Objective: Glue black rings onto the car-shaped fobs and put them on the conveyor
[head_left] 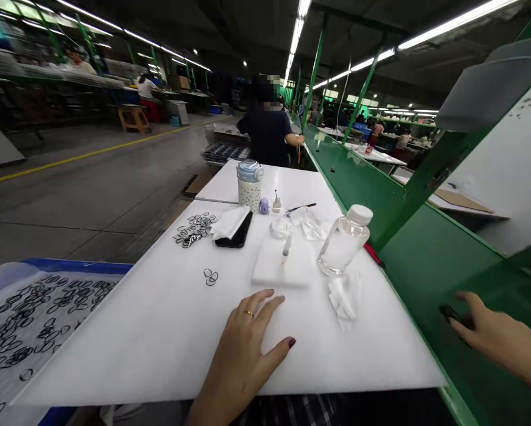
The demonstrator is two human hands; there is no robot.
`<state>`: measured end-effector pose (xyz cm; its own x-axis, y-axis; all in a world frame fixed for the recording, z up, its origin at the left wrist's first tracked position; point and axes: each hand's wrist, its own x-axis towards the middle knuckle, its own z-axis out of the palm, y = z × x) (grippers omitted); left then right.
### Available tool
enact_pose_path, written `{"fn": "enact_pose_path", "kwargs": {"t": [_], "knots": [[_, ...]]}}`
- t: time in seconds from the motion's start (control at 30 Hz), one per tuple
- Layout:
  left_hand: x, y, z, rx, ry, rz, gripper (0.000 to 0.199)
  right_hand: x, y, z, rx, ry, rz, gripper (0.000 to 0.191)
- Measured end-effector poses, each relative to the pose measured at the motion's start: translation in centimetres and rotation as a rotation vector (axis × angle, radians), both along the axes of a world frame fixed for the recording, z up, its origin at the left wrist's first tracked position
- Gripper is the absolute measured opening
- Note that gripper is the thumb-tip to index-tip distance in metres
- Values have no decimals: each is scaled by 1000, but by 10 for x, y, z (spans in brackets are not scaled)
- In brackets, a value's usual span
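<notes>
My left hand (pixel 243 349) rests over the white table (pixel 159 337) with its fingers spread and nothing in them, just in front of a white foam block (pixel 269 269). A small pointed piece (pixel 286 247) stands on that block. At the far right, my right hand (pixel 491 334) reaches over the green surface, thumb and fingers around a small dark object (pixel 454 316); motion blurs it, and whether the hand grips it is unclear. Several black rings (pixel 211 276) lie left of the block, with a larger pile (pixel 192 231) behind them.
A clear bottle (pixel 344 242) stands right of the block, beside crumpled tissue (pixel 345 296). Behind are a black phone (pixel 239 234) under tissue, a lidded cup (pixel 249 186) and a small bottle (pixel 277 205). A blue tray (pixel 79 267) holds many rings. A person (pixel 268 133) sits ahead.
</notes>
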<state>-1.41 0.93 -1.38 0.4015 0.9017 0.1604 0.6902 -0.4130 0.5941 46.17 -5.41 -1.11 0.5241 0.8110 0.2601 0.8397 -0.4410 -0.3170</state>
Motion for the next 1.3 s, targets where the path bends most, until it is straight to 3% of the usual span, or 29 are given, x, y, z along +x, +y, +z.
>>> {"fn": "enact_pose_path", "kwargs": {"t": [0.07,0.17,0.23,0.33,0.47,0.57,0.77,0.87,1.03,1.17,1.3], "knots": [[2,-1,0,-38,-9,-13,68,-77,6,30,-94,20,177,60],[3,-2,1,-64,20,-48,95,-207,28,68,-138,156,610,51],[2,-4,4,-68,32,-81,105,-276,39,77,-239,184,793,54],[3,-7,9,-61,5,-87,99,-331,46,69,-357,52,804,50],[8,-9,12,-52,-52,-3,85,-338,51,49,-428,-35,732,42],[9,-8,10,-50,-43,2,74,-333,55,44,-442,-45,736,35],[5,-9,7,-31,-75,-55,77,-337,53,45,-455,-77,702,36],[4,-9,7,-22,-96,-111,69,-340,51,46,-461,-69,685,37],[4,-8,9,-33,-78,-132,59,-326,52,60,-489,66,760,36],[2,-9,9,-29,-71,-137,64,-299,73,71,-314,157,668,45],[-1,-10,10,-42,-61,-169,67,-290,108,63,-10,346,644,48]]}}
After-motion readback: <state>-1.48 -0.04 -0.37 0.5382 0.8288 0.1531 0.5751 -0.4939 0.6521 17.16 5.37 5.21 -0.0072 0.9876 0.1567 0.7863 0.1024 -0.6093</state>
